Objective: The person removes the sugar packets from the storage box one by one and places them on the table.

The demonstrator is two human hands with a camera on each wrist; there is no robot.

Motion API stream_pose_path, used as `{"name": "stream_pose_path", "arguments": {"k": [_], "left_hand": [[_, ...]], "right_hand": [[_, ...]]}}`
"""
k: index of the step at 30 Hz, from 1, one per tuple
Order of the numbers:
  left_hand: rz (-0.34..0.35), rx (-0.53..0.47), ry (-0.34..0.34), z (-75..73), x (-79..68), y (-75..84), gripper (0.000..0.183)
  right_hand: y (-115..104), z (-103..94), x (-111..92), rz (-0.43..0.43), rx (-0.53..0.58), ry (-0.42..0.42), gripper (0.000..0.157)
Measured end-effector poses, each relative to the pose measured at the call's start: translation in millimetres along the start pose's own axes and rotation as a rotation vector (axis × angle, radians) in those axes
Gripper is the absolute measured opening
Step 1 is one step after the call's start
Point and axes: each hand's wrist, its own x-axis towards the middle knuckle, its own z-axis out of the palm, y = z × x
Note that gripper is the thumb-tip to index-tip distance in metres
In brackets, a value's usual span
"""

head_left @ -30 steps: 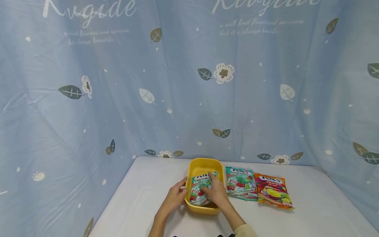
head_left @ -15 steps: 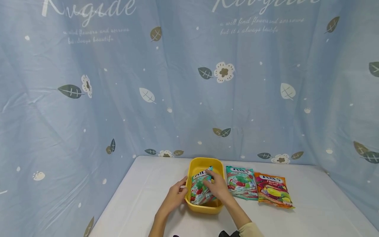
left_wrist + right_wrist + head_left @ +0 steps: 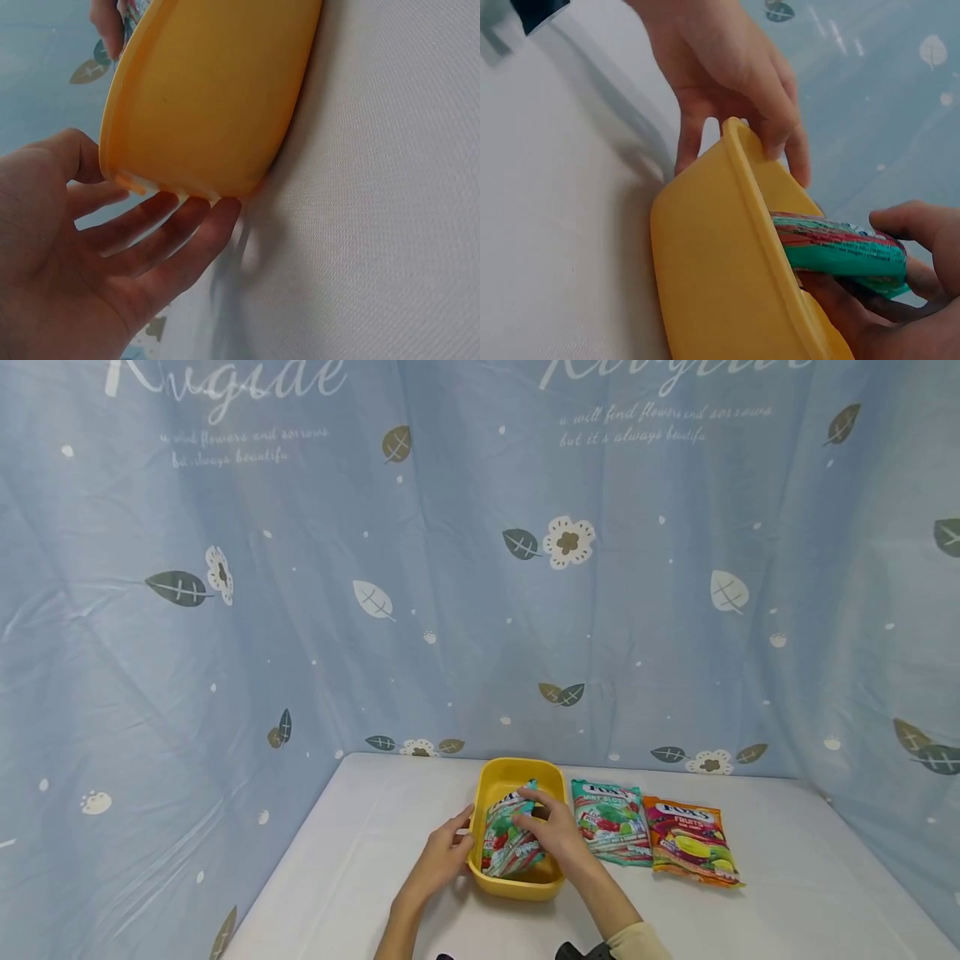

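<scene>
A green bag of candy (image 3: 511, 839), marked FOX'S, leans tilted inside a yellow plastic tub (image 3: 517, 888). My right hand (image 3: 558, 837) grips the bag along its right side. The right wrist view shows my right thumb on one face of the bag (image 3: 840, 247) and the fingers (image 3: 840, 300) behind it, partly hidden. At the tub's left side, my left hand (image 3: 441, 860) holds the wall. Seen from the left wrist, that hand's fingertips (image 3: 225, 214) touch the outside, and its thumb (image 3: 79, 154) lies at the rim.
Right of the tub, a second green candy bag (image 3: 612, 822) lies flat on the white table (image 3: 360, 827). Beside it lies an orange and purple FOX'S Fruits bag (image 3: 693, 843). A blue printed curtain (image 3: 465, 652) hangs behind and at the sides.
In the tub, the bag has turned from lying nearly flat to tilted, its right side raised with my right hand. My left hand has stayed at the tub's side.
</scene>
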Motion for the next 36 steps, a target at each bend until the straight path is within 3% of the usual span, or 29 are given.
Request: {"name": "stream_pose_path", "arguments": {"k": [3, 8, 36], "left_hand": [[0.0, -0.001, -0.001, -0.3, -0.4, 0.4, 0.056], [-0.009, -0.04, -0.005, 0.2, -1.2, -0.3, 0.058], [0.002, -0.025, 0.002, 0.8, -3.0, 1.6, 0.057]], "right_hand": [[-1, -1.6, -1, 0.04, 0.111, -0.037, 0.053], [2, -3.3, 0, 0.068, 0.195, -0.062, 0.055], [0, -13.2, -4, 0.082, 0.231, -0.084, 0.058]]}}
